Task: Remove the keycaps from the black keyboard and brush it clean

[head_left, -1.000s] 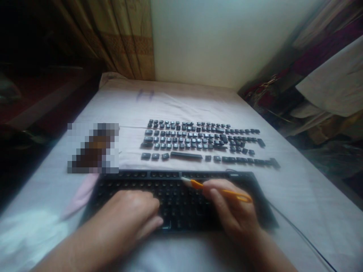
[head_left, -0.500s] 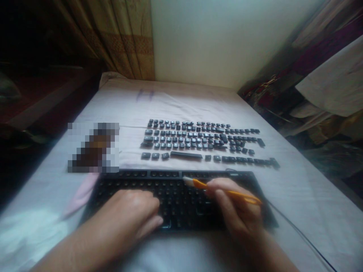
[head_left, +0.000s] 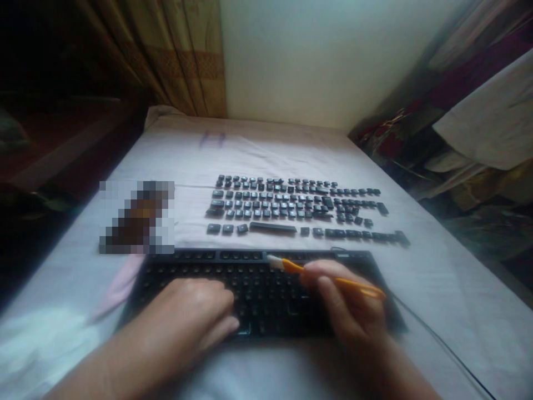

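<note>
A black keyboard (head_left: 266, 300) with its keycaps off lies in front of me, bare switch posts showing. My right hand (head_left: 353, 300) pinches a small brush (head_left: 291, 266) with an orange handle and pale bristles. Its bristle tip is at the keyboard's upper strip, near the middle divider; whether it touches cannot be made out. Over the left part of the keyboard rests my left hand (head_left: 195, 311), its fingers curled under with the thumb along the side. The curled fingertips are hidden, so anything inside them does not show.
Loose black keycaps (head_left: 272, 228) lie in rows beyond the keyboard on a pale sheet (head_left: 258, 155). A pixelated patch (head_left: 137, 216) and pink cloth (head_left: 120, 286) are at left. A cable (head_left: 441, 339) runs off at right. Curtain and wall stand behind; hanging clothes are at right.
The brush tip has shifted slightly up and left along the keyboard's upper strip. My left hand stays in place.
</note>
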`<act>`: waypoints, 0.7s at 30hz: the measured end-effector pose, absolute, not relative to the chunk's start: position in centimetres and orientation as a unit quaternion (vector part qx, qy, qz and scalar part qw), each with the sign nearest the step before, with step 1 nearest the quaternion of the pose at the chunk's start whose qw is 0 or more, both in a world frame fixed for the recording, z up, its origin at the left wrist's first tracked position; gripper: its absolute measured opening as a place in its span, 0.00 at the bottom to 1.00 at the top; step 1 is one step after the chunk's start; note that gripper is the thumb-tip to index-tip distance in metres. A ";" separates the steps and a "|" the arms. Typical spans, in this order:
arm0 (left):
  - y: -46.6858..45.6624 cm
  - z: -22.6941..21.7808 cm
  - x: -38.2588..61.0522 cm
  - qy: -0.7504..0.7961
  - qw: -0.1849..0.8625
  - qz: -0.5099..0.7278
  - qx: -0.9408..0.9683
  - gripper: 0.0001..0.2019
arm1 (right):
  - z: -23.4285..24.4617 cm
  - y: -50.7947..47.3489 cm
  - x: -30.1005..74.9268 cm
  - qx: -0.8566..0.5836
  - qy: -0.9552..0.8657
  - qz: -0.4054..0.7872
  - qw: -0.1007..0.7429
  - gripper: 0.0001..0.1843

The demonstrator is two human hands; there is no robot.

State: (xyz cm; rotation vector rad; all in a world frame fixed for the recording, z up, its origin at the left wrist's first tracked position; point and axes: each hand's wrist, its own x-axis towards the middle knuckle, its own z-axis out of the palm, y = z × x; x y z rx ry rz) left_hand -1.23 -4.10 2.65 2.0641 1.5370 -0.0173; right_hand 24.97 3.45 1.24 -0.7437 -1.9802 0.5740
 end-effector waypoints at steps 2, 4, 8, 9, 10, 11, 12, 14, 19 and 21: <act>-4.2 2.6 -1.3 0.573 0.282 -0.001 0.770 0.11 | 1.2 3.5 24.9 -0.301 -0.815 0.220 0.444 0.12; -4.2 2.6 -1.3 0.574 0.281 0.006 0.769 0.11 | 1.1 3.5 24.7 -0.296 -0.822 0.222 0.433 0.12; -4.2 2.5 -1.4 0.571 0.281 0.017 0.772 0.11 | 1.0 3.2 24.4 -0.317 -0.787 0.296 0.439 0.12; -4.2 2.5 -1.4 0.568 0.279 0.018 0.774 0.11 | 0.9 3.2 24.4 -0.326 -0.774 0.310 0.447 0.12; -4.2 2.5 -1.4 0.566 0.276 0.020 0.776 0.11 | 0.9 3.2 24.5 -0.336 -0.761 0.316 0.457 0.11; -4.2 2.4 -1.5 0.566 0.273 0.023 0.778 0.11 | 0.8 3.2 24.6 -0.347 -0.750 0.312 0.469 0.11; -4.2 2.3 -1.5 0.566 0.271 0.027 0.778 0.11 | 0.7 3.2 24.8 -0.360 -0.742 0.301 0.479 0.10; -4.2 2.2 -1.6 0.565 0.272 0.031 0.778 0.12 | 0.4 3.4 25.3 -0.376 -0.742 0.265 0.487 0.07; -4.3 2.2 -1.6 0.566 0.280 0.016 0.775 0.12 | -0.3 3.8 26.6 -0.372 -0.775 0.195 0.472 0.04; -4.3 2.2 -1.6 0.566 0.279 0.022 0.776 0.12 | -0.4 3.9 26.7 -0.374 -0.776 0.189 0.471 0.04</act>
